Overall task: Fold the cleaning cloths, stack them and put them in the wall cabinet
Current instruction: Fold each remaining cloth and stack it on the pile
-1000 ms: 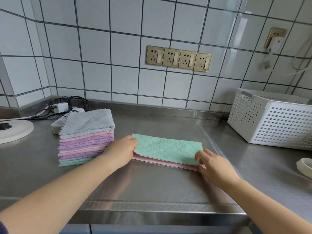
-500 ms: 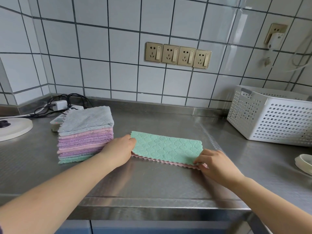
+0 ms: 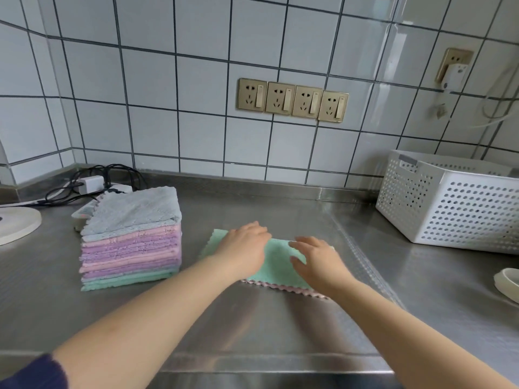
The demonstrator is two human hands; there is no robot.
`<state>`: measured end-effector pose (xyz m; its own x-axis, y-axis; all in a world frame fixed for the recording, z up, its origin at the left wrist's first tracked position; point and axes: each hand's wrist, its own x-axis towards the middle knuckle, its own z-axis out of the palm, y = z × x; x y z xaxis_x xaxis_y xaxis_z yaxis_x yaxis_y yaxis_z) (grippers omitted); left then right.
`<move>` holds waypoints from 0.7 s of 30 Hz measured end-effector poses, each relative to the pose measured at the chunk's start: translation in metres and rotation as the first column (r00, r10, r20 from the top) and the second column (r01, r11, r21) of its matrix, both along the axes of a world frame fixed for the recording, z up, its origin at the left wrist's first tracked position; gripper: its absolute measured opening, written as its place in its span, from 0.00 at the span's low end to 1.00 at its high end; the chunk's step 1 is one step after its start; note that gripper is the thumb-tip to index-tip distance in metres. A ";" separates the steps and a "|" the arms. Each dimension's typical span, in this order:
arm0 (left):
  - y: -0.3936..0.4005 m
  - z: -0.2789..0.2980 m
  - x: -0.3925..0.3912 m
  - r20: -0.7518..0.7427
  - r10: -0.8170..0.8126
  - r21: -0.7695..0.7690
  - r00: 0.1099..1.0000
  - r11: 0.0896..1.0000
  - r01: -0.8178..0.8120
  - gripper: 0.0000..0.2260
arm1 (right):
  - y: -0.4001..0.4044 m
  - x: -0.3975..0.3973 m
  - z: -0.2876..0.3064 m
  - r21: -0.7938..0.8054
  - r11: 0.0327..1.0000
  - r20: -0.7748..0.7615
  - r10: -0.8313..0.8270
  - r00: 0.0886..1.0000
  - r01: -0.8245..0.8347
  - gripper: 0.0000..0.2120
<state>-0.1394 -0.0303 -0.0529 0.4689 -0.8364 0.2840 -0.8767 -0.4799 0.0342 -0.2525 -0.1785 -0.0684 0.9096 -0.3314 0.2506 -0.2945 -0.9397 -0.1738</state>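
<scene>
Both hands flat on green cloth [image 3: 276,263] on bench [image 3: 252,327] — left hand [image 3: 244,249], right hand [image 3: 316,261], fingers straight, gripping nothing. Stack [image 3: 130,237] just left.

- A home kitchen: a brushed stainless-steel counter [image 3: 280,327] runs along a wall of white square tiles with dark grout [image 3: 151,80].
- Above the counter, a row of four brass-coloured wall sockets with switches [image 3: 293,99].
- On the counter's right, a white perforated plastic basket [image 3: 455,203].
- On its left, a stack of folded pastel cleaning cloths [image 3: 130,237], with a white charger and black cables [image 3: 92,182] behind.
</scene>
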 end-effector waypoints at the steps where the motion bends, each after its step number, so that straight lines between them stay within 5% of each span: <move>1: -0.012 -0.005 0.001 -0.054 -0.006 0.023 0.999 1.000 0.007 0.23 | 0.005 0.013 -0.003 0.015 1.000 -0.071 -0.015 0.997 0.016 0.22; 5: -0.037 -0.029 0.011 -0.180 0.056 0.122 0.982 0.992 -0.035 0.24 | 0.015 0.044 -0.016 0.067 0.996 -0.174 -0.051 0.983 0.063 0.25; 21: -0.007 -0.042 0.041 -0.230 0.329 0.222 0.916 0.934 -0.280 0.32 | -0.033 0.015 -0.025 0.021 0.971 -0.323 -0.218 0.921 0.238 0.36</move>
